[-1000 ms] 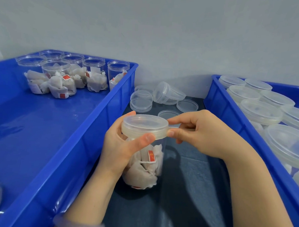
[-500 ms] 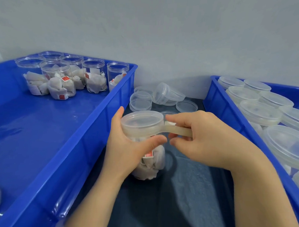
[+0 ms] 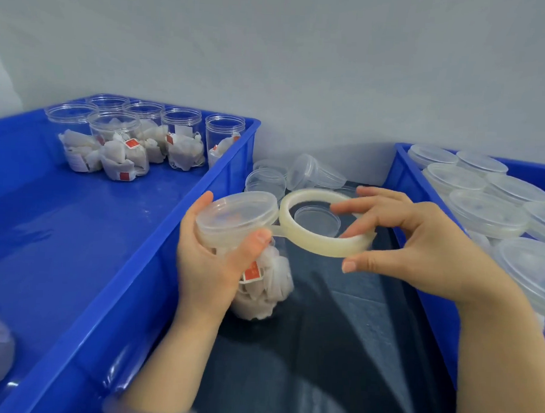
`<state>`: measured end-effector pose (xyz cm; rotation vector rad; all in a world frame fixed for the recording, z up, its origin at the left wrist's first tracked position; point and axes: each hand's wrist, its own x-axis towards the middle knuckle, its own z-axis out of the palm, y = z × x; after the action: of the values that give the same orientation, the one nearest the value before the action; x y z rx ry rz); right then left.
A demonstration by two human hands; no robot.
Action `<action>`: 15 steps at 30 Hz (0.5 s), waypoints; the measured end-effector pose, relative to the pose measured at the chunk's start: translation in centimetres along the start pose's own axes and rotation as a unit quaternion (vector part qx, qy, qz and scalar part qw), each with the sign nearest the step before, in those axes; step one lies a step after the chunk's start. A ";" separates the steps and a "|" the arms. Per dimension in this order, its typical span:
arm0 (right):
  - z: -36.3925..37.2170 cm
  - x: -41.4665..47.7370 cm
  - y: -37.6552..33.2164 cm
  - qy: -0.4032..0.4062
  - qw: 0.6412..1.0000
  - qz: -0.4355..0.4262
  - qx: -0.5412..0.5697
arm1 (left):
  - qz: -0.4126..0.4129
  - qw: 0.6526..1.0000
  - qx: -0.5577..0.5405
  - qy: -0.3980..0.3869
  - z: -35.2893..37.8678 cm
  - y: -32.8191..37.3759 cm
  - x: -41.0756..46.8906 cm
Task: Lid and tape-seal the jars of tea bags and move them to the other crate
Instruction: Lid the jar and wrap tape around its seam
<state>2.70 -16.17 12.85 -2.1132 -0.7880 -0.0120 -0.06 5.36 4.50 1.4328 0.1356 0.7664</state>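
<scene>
Left crate [image 3: 76,244]: blue, open jars [image 3: 180,140] of tea bags in its far corner.
Right crate [image 3: 406,181]: blue, packed with lidded jars [image 3: 486,212].
Surface [image 3: 337,334]: dark, between the crates, loose lids [image 3: 317,220] at the back.
Jar [image 3: 267,287]: tilted above the surface beside the left crate; left hand [image 3: 206,266] curled round its top, thumb on the tape end under the lid [image 3: 236,211].
Tape [image 3: 319,249]: roll touching the lid's right side; right hand [image 3: 419,244] pinches it, fingers [image 3: 357,232] inside the ring, thumb outside below.

— What is the left crate [image 3: 60,244] made of?
— Smooth blue plastic, glossy, catching light on its floor.
— And the jar [image 3: 285,269]?
— Clear, smooth plastic; its lid [image 3: 236,211] is frosted, translucent plastic. The tea bags [image 3: 257,299] look like soft white fibrous paper.
— The tape roll [image 3: 322,247]?
— Milky, translucent, faintly shiny. The cloth [image 3: 337,334] beneath is dark, matt.
</scene>
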 end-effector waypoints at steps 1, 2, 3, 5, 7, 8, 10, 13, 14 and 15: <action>0.0 0.0 0.2 -0.007 1.000 0.019 -0.019 | 0.041 0.999 0.022 0.010 0.1 0.1 -0.3; -0.1 0.0 0.3 -0.022 0.999 0.039 -0.030 | 0.078 0.996 0.038 0.013 0.2 0.1 -0.5; 0.0 0.0 0.3 -0.039 0.997 0.060 -0.028 | 0.106 0.993 0.048 0.011 0.3 0.1 -0.7; 0.2 0.1 0.1 -0.044 0.995 0.089 0.004 | 0.147 0.988 0.048 0.000 0.3 0.1 -0.9; 0.8 0.5 0.1 0.014 0.993 0.101 0.056 | 0.172 0.984 0.038 -0.013 0.5 0.1 -0.9; 1.1 0.8 0.4 0.042 0.991 0.107 0.074 | 0.180 0.983 0.032 -0.016 0.5 0.1 -1.0; 1.6 1.1 0.9 0.060 0.986 0.125 0.097 | 0.195 0.980 0.028 -0.022 0.5 0.1 -1.1; 1.9 1.3 1.5 0.087 0.980 0.113 0.138 | 0.223 0.974 0.029 -0.039 0.3 0.1 -1.0; 1.9 1.4 1.4 0.107 0.978 0.096 0.154 | 0.226 0.973 0.023 -0.047 0.2 0.2 -1.0; 1.8 1.4 1.3 0.124 0.974 0.078 0.170 | 0.229 0.972 0.016 -0.054 0.1 0.4 -1.0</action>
<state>4.00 -14.66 11.16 -1.7981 -0.4384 -0.0531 -0.89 4.68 4.55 1.5537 -0.2784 1.0605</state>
